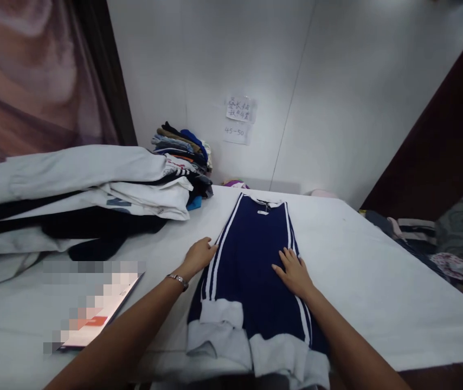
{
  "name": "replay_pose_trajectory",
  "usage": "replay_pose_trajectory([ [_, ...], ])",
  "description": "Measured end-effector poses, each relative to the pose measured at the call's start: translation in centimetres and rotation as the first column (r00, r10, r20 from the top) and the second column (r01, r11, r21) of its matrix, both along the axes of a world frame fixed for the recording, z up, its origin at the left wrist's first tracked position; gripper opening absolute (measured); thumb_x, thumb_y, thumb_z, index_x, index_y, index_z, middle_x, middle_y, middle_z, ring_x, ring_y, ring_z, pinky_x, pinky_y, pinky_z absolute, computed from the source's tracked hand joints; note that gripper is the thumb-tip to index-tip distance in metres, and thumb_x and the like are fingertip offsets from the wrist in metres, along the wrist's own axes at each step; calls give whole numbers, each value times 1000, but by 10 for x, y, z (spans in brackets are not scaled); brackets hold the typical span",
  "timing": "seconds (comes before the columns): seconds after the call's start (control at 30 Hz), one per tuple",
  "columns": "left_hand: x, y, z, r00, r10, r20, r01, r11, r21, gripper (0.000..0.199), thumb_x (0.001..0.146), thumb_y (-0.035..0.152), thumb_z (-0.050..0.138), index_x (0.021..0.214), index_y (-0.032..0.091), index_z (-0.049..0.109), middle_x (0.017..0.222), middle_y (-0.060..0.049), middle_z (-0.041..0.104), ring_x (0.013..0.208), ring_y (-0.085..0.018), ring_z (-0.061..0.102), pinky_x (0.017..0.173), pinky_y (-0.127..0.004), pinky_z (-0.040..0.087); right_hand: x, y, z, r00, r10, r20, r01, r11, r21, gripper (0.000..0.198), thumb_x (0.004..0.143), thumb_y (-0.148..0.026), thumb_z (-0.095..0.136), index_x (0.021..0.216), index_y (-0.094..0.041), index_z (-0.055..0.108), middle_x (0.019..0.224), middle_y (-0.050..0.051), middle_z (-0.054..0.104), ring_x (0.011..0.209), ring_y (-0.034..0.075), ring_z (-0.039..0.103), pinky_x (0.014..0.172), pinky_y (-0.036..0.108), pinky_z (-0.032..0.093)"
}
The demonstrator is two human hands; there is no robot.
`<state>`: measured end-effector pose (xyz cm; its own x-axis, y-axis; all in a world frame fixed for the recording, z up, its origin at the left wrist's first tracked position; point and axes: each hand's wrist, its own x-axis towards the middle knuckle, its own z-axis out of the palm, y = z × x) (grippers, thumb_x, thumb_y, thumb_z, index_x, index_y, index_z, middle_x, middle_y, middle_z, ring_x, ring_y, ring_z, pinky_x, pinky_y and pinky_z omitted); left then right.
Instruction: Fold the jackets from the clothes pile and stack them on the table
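Note:
A navy long-sleeved top with white side stripes lies lengthwise on the white table, its sleeves folded in along the sides. Its white collar with a small tag points away from me, and pale grey bands hang at the near end. Along its left edge rests my left hand, wearing a metal bracelet, fingers stretched toward the striped side. My right hand lies flat on the right stripes with its fingers spread.
On the left a heap of white and black clothes covers the table; behind it stands a folded stack. A partly blurred phone or tablet lies by my left forearm. More clothes sit beyond the right edge. Handwritten papers hang on the wall.

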<state>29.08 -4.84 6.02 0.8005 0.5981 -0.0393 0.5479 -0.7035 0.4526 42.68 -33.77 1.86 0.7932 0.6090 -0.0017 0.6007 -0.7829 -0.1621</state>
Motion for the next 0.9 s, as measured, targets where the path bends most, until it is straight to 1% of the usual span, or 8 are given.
replay_pose_trajectory([
  [0.13, -9, -4, -4, 999, 7, -36, -9, 998, -56, 43, 84, 44, 45, 110, 17, 66, 106, -11, 71, 101, -25, 65, 83, -31, 47, 1, 3, 5, 1000, -10, -10, 11, 999, 32, 63, 92, -51, 40, 145, -16, 39, 154, 12, 26, 145, 27, 14, 115, 53, 13],
  [0.27, -13, -13, 1, 1000, 11, -16, -12, 1000, -27, 33, 82, 43, 49, 99, 21, 67, 108, -10, 70, 103, -28, 62, 82, -34, 45, -4, 17, 24, 993, 112, 37, -118, 966, 231, 60, 91, -50, 44, 141, -18, 44, 152, 10, 33, 144, 27, 18, 116, 53, 12],
  [0.4, -13, -22, 4, 1000, -28, -6, 28, 999, -39, 24, 79, 41, 54, 86, 21, 65, 98, -9, 71, 94, -27, 64, 75, -33, 43, -7, 53, 44, 955, 289, -71, -231, 870, 435, 52, 90, -46, 48, 132, -17, 55, 139, 11, 52, 134, 24, 41, 112, 43, 30],
  [0.47, -11, -29, 5, 999, -46, 12, 46, 998, -46, 19, 80, 38, 54, 83, 21, 63, 91, -8, 70, 88, -24, 64, 72, -31, 43, -2, 78, 52, 937, 330, -111, -242, 847, 474, 45, 89, -40, 50, 127, -17, 60, 131, 9, 59, 124, 21, 53, 107, 36, 38],
  [0.57, -9, -39, 3, 986, -94, 139, 107, 991, -85, 15, 84, 35, 51, 84, 22, 59, 83, -2, 67, 80, -17, 61, 68, -27, 40, 15, 120, 61, 952, 284, -115, -212, 881, 424, 36, 90, -31, 49, 120, -19, 65, 123, 5, 65, 116, 19, 59, 102, 30, 42],
  [0.7, -4, -46, -7, 960, -66, 271, 140, 954, -265, 13, 83, 32, 51, 80, 20, 55, 67, 3, 57, 63, -13, 52, 60, -25, 36, 41, 171, 65, 979, 176, -100, -132, 931, 339, 33, 92, -30, 46, 116, -18, 67, 118, 6, 67, 111, 19, 60, 97, 27, 43],
  [0.8, -4, -45, -16, 955, -37, 293, 130, 944, -303, 13, 84, 32, 49, 82, 20, 54, 68, 4, 54, 64, -12, 49, 61, -24, 36, 55, 201, 62, 990, 89, -107, -58, 963, 263, 38, 92, -40, 46, 111, -15, 67, 115, 12, 67, 111, 24, 60, 95, 30, 43],
  [0.9, -8, -46, -21, 932, -36, 360, 166, 926, -339, 13, 83, 30, 51, 89, 20, 54, 73, 3, 55, 67, -13, 49, 65, -25, 38, 66, 226, 58, 993, -6, -116, 28, 982, 187, 54, 90, -54, 44, 114, -9, 64, 121, 20, 61, 113, 30, 57, 93, 37, 44],
])
